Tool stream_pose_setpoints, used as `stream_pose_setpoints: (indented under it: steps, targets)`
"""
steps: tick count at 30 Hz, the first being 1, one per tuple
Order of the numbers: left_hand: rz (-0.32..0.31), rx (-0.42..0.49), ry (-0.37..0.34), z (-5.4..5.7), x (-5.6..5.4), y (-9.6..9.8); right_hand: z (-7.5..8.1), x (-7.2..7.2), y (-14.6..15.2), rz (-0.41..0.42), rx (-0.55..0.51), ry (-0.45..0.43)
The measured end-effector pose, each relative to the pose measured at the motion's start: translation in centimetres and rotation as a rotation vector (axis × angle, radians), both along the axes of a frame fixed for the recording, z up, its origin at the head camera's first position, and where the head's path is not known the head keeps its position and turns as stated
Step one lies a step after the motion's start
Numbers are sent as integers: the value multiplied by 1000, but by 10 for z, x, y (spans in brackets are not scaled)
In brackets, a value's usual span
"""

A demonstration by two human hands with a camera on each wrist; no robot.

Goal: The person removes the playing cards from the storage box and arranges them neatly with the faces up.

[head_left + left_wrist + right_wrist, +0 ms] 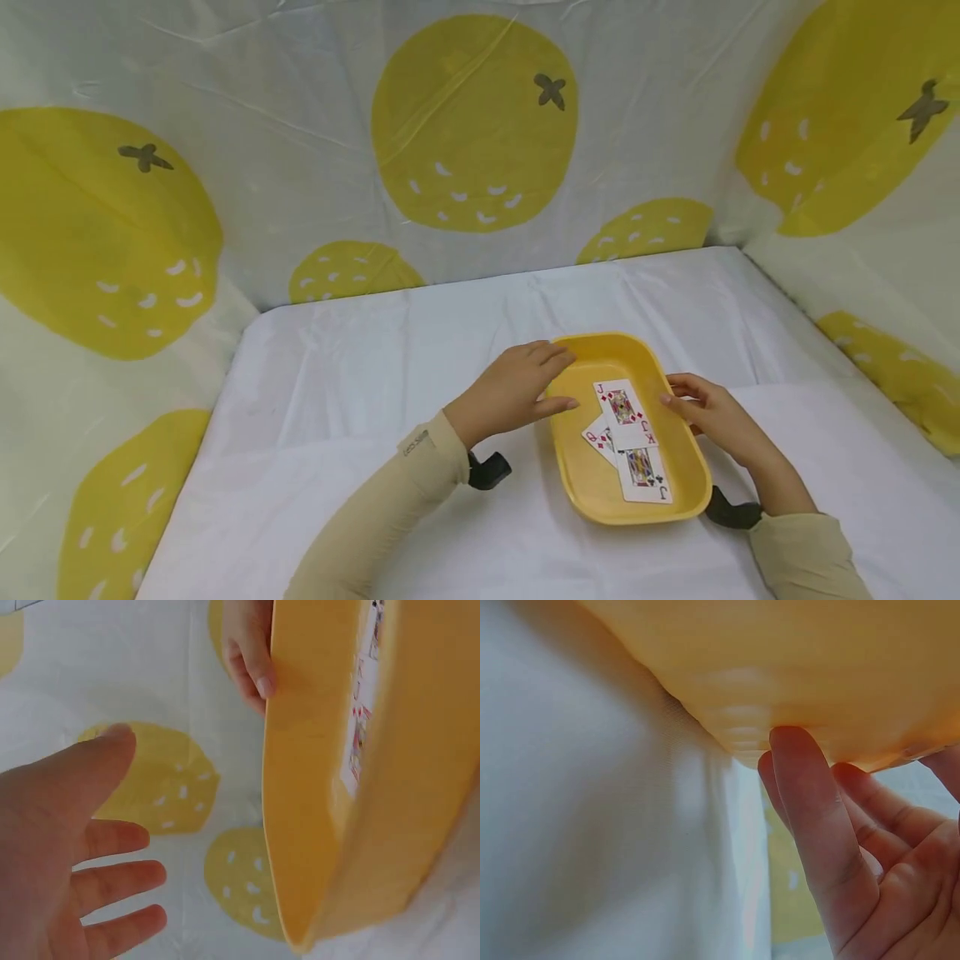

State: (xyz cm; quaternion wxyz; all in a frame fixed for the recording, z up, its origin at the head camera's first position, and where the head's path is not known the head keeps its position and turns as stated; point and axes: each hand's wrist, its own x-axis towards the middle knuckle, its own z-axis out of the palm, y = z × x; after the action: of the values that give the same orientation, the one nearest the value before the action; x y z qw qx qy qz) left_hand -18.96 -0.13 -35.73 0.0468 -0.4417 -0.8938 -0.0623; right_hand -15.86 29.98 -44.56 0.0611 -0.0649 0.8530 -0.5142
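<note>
A yellow plastic tray with raised walls sits on the white cloth. Several playing cards lie face up and overlapping on its floor, among them a jack of diamonds and a jack of clubs. My right hand grips the tray's right wall, its thumb over the rim and its fingers against the outside, as the right wrist view shows. My left hand hovers by the left rim with fingers extended; in the left wrist view it is apart from the tray and holds nothing.
White cloth covers the table. A white curtain with a yellow fruit print hangs behind and along both sides. Black wrist mounts stick out beneath both forearms.
</note>
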Motion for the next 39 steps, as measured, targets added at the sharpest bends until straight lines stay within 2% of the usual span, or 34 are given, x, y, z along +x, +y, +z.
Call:
stream_pose_setpoints:
  steps: [2, 4, 7, 11, 15, 20, 23, 26, 30, 36, 39]
  targets:
    - [-18, -66, -24, 4, -3, 25, -1, 0, 1, -2, -1, -4]
    - [-17, -122, -79, 5, -6, 47, -2, 1, 2, 0, -5, -5]
    - [31, -189, -183, 3, -12, 78, -1, 1, 3, 5, -3, 3]
    - [132, -251, -296, -7, -18, 110, 1, 1, 4, 13, -6, 8]
    - [209, -295, -339, -23, -21, 129, 2, 1, 4, 20, -3, 3]
    - [280, -308, -343, -44, -22, 141, 6, 3, 6, 25, -20, -4]
    - [339, -332, -333, -51, -21, 144, 9, 3, 7, 19, -27, -11]
    - [385, -350, -302, -55, -20, 143, 10, 3, 6, 17, -26, -14]
    - [415, -338, -285, -60, -22, 141, 11, 2, 6, 18, -27, -13]
    - [449, -288, -335, -67, -31, 138, 9, 2, 6, 14, -28, -13]
    - [431, -220, -361, -65, -36, 137, 8, 3, 6, 8, -25, -14]
